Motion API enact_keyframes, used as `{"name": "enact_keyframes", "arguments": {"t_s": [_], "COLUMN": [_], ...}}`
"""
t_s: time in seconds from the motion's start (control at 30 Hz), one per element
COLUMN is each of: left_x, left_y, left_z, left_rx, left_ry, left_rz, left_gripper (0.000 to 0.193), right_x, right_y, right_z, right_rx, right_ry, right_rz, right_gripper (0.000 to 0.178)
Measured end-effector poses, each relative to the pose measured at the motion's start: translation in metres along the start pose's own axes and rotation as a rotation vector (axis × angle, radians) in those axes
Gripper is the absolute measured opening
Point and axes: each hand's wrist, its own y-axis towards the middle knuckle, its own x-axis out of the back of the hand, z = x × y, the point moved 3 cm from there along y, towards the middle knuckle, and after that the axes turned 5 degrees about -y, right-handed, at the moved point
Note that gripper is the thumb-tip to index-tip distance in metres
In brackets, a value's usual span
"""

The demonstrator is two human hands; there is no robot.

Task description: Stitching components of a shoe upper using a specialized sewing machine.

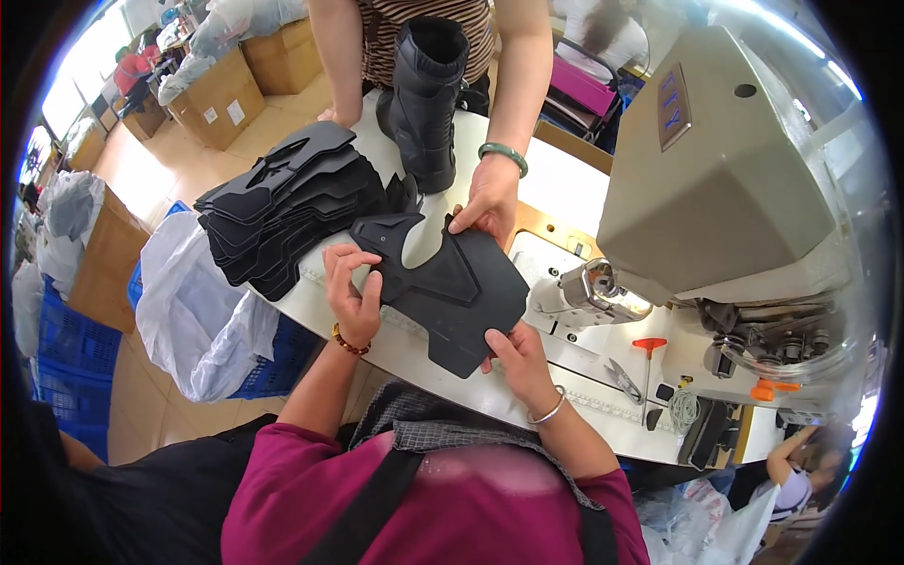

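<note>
the black piece (452, 292) slants long-ways from the left hand (352, 299), touching it with a grip i can't tell, down to the right hand (525, 367), pinched on its near edge.

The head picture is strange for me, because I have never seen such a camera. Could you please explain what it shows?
There is no robot here. A camera on a person's head looks down, and its very wide lens bends straight edges.

The person's left hand touches the left end of a flat black panel; the right hand pinches its lower right edge. Across the table, a co-worker's hand is at its upper edge.

On the white table are a pile of black pieces, an upright black boot and a small tool with an orange handle. The big beige machine on the right looks like a sewing machine.
</note>
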Motion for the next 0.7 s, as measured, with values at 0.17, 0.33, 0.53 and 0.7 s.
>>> {"name": "enact_keyframes", "arguments": {"t_s": [0.17, 0.33, 0.53, 0.7], "left_x": [-0.0003, -0.0007, -0.0018, -0.0017], "left_y": [0.0012, 0.0004, 0.001, -0.0001], "left_z": [0.0005, 0.0029, 0.0015, 0.0024], "left_rx": [0.008, 0.024, 0.027, 0.029], "left_ry": [-0.017, -0.031, -0.035, -0.035], "left_rz": [0.012, 0.02, 0.027, 0.029], "left_gripper": [0.015, 0.015, 0.015, 0.015], "right_x": [-0.0024, -0.0018, -0.0008, -0.0008], "right_y": [-0.0006, -0.0003, -0.0014, -0.0015], "right_z": [0.0027, 0.0003, 0.0002, -0.0013], "right_rx": [-0.004, -0.018, -0.006, -0.005], "right_ry": [-0.015, -0.005, -0.017, -0.007], "right_rz": [-0.014, -0.021, -0.035, -0.043], "right_gripper": [0.019, 0.018, 0.017, 0.017]}}
